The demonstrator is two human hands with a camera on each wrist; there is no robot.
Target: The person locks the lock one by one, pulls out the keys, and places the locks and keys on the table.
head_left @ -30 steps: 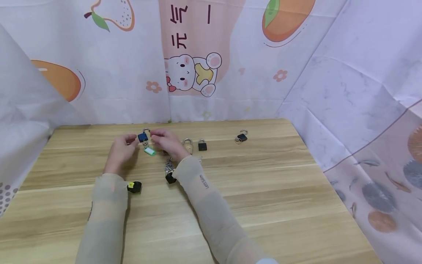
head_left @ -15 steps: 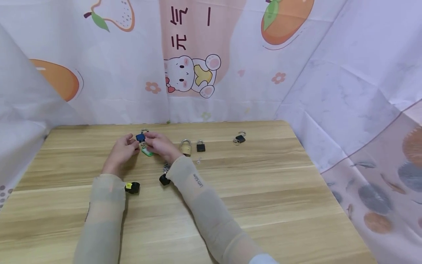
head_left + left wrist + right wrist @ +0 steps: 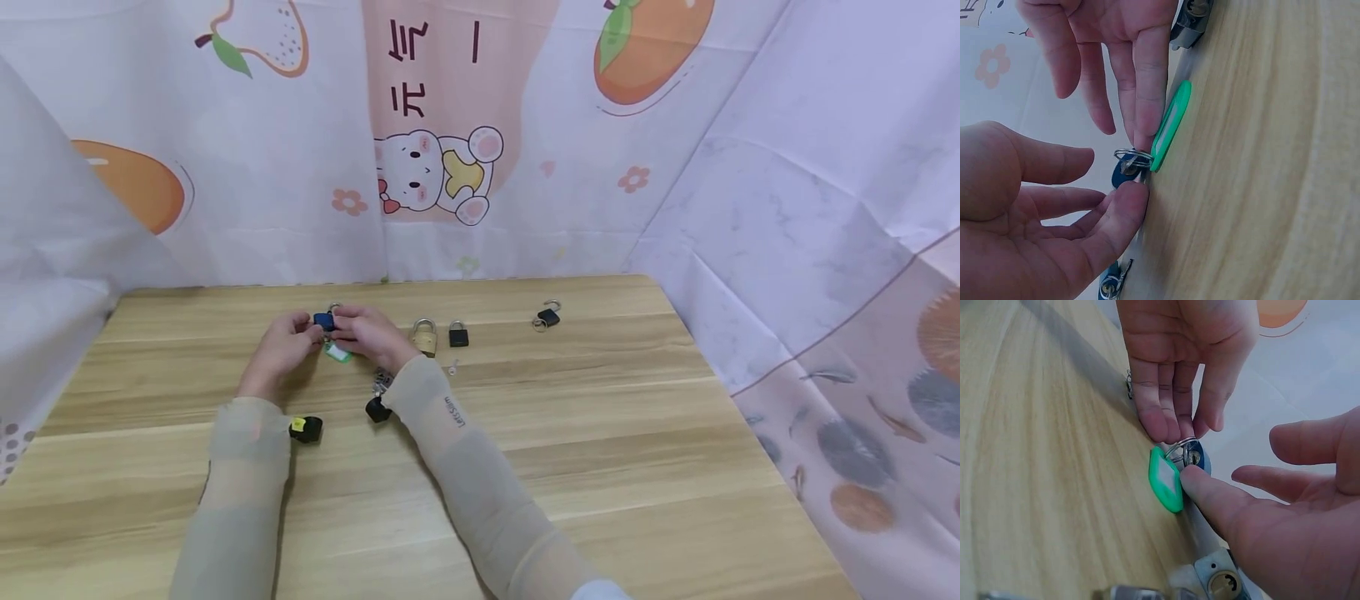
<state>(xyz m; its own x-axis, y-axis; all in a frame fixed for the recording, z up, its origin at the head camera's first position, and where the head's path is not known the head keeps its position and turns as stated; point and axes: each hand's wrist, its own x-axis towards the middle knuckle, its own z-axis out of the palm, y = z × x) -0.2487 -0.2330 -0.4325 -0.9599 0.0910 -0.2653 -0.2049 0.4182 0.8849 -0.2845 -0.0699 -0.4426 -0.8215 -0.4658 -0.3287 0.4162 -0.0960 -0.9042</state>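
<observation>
Since I take my clock from the blue padlock (image 3: 323,322), it sits at the centre, near the back edge of the wooden table (image 3: 600,467), between the two hands. In the head view, the left hand (image 3: 282,343) lies toward 8 o'clock and the right hand (image 3: 371,333) at 3. Over the wrist feeds I read both grips as loose: the fingers are extended, fingertips touch the lock from either side, and both thumbs stand apart, so neither hand is wrapped round it. A metal ring (image 3: 1182,445) at the lock's keyhole end carries the green tag (image 3: 338,352), which hangs at 5 o'clock. The shackle shows at 1, partly behind the right fingers.

Out at 3 o'clock I have the brass padlock (image 3: 425,338), then the small black padlock (image 3: 458,336), and farthest off the unlatched black padlock (image 3: 549,317). A small key (image 3: 453,367) lies between 3 and 4.
</observation>
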